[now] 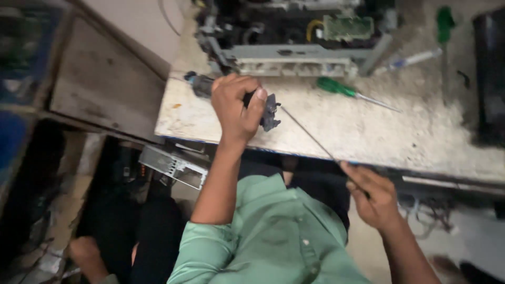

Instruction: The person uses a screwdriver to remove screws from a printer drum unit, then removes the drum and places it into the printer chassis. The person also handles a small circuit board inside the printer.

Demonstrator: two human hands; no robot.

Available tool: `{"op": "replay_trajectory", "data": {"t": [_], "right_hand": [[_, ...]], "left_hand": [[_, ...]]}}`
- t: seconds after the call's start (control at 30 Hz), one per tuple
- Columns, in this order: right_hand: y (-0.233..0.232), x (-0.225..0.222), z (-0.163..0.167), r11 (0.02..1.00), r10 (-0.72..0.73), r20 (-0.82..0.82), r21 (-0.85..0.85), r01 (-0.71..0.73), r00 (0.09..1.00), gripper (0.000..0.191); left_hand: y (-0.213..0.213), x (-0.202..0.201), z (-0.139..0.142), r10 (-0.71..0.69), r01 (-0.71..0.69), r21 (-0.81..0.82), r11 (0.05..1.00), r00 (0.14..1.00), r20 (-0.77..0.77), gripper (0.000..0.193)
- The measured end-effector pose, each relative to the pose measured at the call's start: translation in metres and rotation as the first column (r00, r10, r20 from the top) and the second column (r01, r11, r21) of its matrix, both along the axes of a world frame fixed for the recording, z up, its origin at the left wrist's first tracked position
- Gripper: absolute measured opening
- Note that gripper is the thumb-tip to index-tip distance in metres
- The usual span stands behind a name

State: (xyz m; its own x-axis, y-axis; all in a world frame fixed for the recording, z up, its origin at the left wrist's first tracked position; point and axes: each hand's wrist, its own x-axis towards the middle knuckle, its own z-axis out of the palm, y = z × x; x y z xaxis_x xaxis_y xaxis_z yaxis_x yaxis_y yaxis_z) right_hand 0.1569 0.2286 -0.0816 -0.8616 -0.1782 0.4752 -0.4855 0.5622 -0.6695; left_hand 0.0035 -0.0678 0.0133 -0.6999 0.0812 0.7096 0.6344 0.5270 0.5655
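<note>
Left hand [238, 108] is wrapped tight around a dark plastic part [269, 111], holding it just above the worktop [421, 137] edge, arm reaching up. Right hand [371, 195], lower down, pinches the near end of a thin metal rod [307, 134] running up into that part.

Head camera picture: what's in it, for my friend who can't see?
A person's left hand grips a dark roller part on a worn workbench, while the right hand holds a thin metal rod. A green screwdriver lies by an opened machine.
</note>
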Motion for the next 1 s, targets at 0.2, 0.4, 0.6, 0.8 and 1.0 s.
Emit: {"op": "replay_trajectory", "data": {"t": [0.2,0.4,0.6,0.8,1.0], "right_hand": [[-0.044,-0.014,0.024,0.996,0.043,-0.050,-0.070,-0.046,0.998,0.050],[-0.055,-0.016,0.049,0.998,-0.022,-0.128,-0.062,0.014,0.992,0.048],[-0.054,-0.023,0.064,0.999,-0.027,-0.098,0.022,0.029,0.995,0.048],[-0.053,-0.024,0.071,0.999,0.017,-0.095,0.042,-0.013,0.995,0.054],[-0.047,-0.022,0.083,0.991,0.001,-0.131,0.137,0.017,0.991,0.056]], "left_hand": [[-0.014,-0.020,0.014,-0.041,0.042,0.201,0.979,0.999,-0.009,0.058],[-0.029,-0.022,0.020,-0.111,0.114,0.224,0.968,0.993,-0.028,0.058],[-0.032,-0.024,0.027,-0.180,0.187,0.243,0.952,0.982,-0.050,0.046],[-0.032,-0.026,0.026,-0.169,0.172,0.252,0.952,0.985,-0.034,0.045],[-0.034,-0.026,0.025,-0.170,0.168,0.231,0.958,0.985,-0.012,0.046]]}}
